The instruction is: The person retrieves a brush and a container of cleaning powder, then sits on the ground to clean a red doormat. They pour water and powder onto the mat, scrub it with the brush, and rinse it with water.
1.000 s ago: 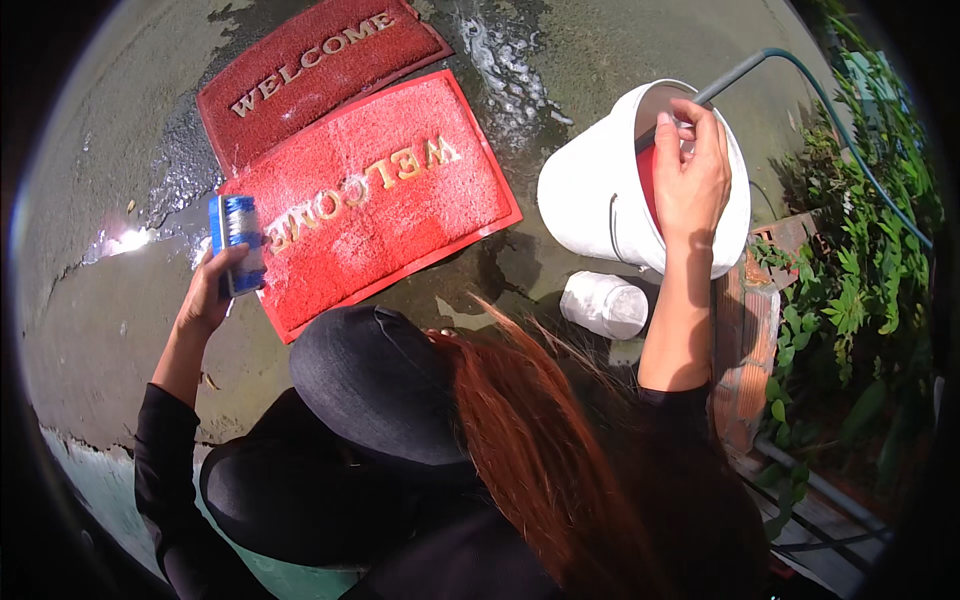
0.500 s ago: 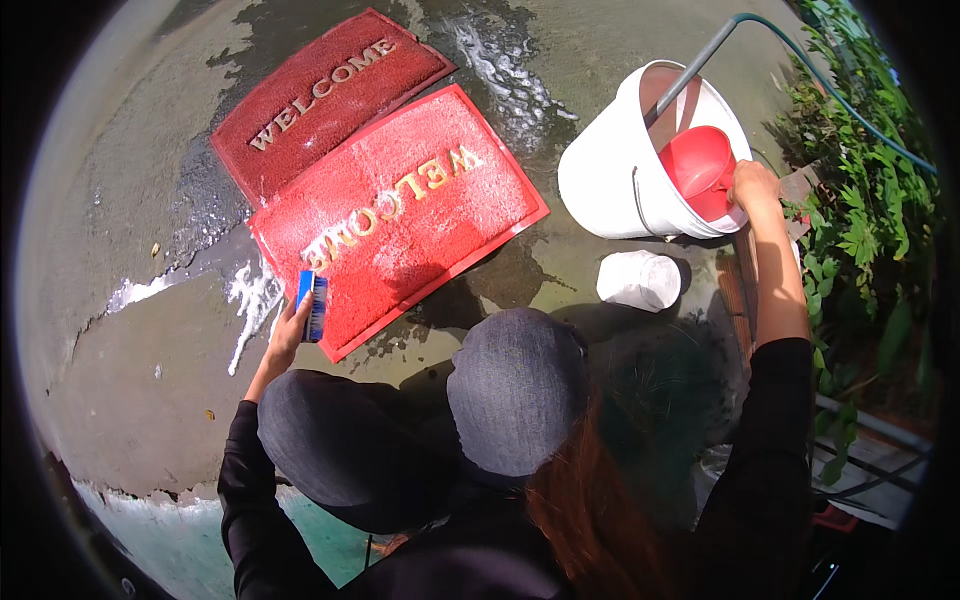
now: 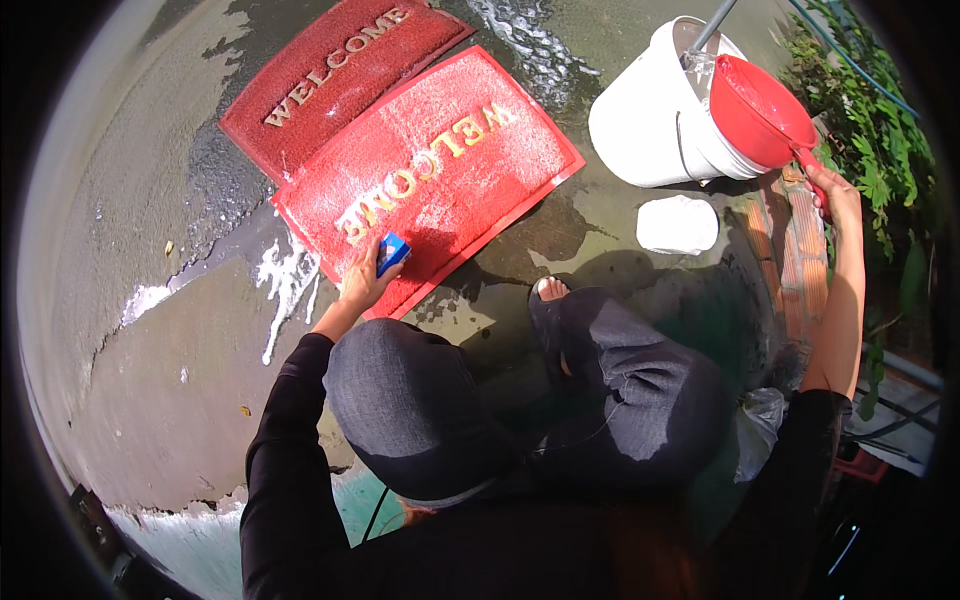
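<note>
My right hand (image 3: 838, 198) is wrapped round the handle of a red water dipper (image 3: 765, 115), which is raised at the right rim of a white bucket (image 3: 640, 125). What looks like water shows in the dipper. My left hand (image 3: 362, 282) grips a blue scrub brush (image 3: 394, 252) at the near left edge of a bright red doormat (image 3: 515, 185). The brush's bristles are mostly hidden; I cannot tell whether they touch the mat. Suds whiten parts of this mat. A darker red doormat (image 3: 345, 85) lies beyond it, their edges close together.
A grey pipe (image 3: 712, 25) reaches into the bucket. A small white container (image 3: 677, 225) lies before the bucket. Bricks (image 3: 800, 245) and green plants (image 3: 850, 100) border the right side. Foam (image 3: 288, 285) streaks the wet concrete. My knees are close to the near mat.
My right hand has lifted the dipper from inside the bucket to its right rim. My left hand has shifted right with the brush, over the mat's edge. The whole view has shifted.
</note>
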`<action>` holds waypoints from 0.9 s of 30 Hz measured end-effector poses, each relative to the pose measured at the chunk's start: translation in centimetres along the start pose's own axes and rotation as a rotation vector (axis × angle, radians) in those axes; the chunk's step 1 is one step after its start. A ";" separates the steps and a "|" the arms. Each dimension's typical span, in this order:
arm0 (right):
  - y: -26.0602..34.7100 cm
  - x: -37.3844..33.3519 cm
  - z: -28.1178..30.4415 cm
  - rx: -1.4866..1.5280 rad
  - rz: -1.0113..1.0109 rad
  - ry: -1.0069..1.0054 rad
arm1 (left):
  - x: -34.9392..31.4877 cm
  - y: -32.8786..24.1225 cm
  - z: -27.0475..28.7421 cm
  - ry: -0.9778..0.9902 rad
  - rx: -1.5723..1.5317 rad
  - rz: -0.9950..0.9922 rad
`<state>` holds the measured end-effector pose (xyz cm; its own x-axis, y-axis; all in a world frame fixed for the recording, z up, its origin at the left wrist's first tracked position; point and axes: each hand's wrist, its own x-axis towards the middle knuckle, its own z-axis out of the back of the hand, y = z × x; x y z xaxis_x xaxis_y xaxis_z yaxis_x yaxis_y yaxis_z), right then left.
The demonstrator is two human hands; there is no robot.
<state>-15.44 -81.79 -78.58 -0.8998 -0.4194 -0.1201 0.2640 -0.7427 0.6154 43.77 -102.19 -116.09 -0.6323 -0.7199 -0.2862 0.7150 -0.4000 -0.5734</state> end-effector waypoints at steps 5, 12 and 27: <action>3.5 -7.0 3.1 0.191 0.026 0.020 | 4.6 -1.8 -1.3 -0.035 0.112 -0.206; 3.4 -16.0 -0.2 0.276 0.021 0.176 | 6.8 -4.4 -3.3 -0.146 0.324 -0.444; -3.3 -15.3 -14.3 -0.094 -0.128 0.447 | 11.4 -8.3 -8.2 -0.148 0.461 -0.791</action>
<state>2.41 -80.43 -89.88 -0.6946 -0.4895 -0.5272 0.2092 -0.8386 0.5030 28.14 -102.46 -120.83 -0.9650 -0.1937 0.1770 0.1598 -0.9689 -0.1891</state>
